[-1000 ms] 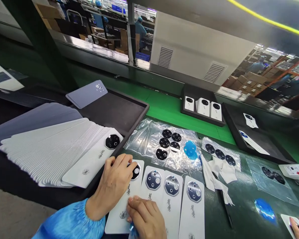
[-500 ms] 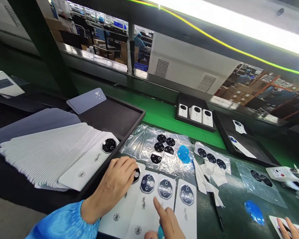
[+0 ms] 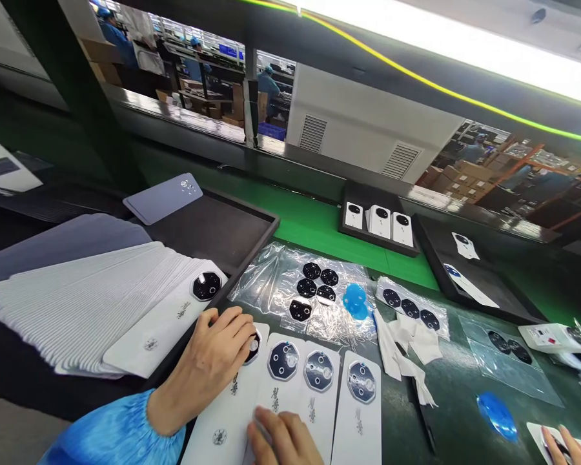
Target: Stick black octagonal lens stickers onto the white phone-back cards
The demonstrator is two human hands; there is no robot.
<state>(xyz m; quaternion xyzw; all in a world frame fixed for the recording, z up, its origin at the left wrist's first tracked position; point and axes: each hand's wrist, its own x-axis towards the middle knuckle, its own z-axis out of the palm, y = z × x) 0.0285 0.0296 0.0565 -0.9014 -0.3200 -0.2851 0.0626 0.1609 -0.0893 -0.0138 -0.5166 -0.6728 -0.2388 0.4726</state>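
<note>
Several white phone back covers lie side by side in front of me, each with an octagonal black camera plate near its top. My left hand [image 3: 213, 355] has bent fingers, held together, over the upper left edge of the leftmost cover [image 3: 232, 394], partly hiding its plate [image 3: 254, 349]. My right hand [image 3: 288, 439] reaches in from the bottom edge, fingers loosely apart, over the lower part of the second cover [image 3: 266, 387]. Whether its fingertips press on the surface is unclear. To the right are a third cover [image 3: 314, 413] and a separate fourth cover [image 3: 358, 426].
A fanned stack of white covers [image 3: 140, 310] fills the tray [image 3: 252, 242] at left. Beyond my hands lie loose black plates [image 3: 308, 287] on clear film, blue discs [image 3: 356, 300] and white paper strips [image 3: 409, 342]. A co-worker's hand [image 3: 569, 445] shows at bottom right.
My right hand has shifted left, from below the third cover to the second, and its pointing finger is now bent nearer the others. The left hand stays on the leftmost cover.
</note>
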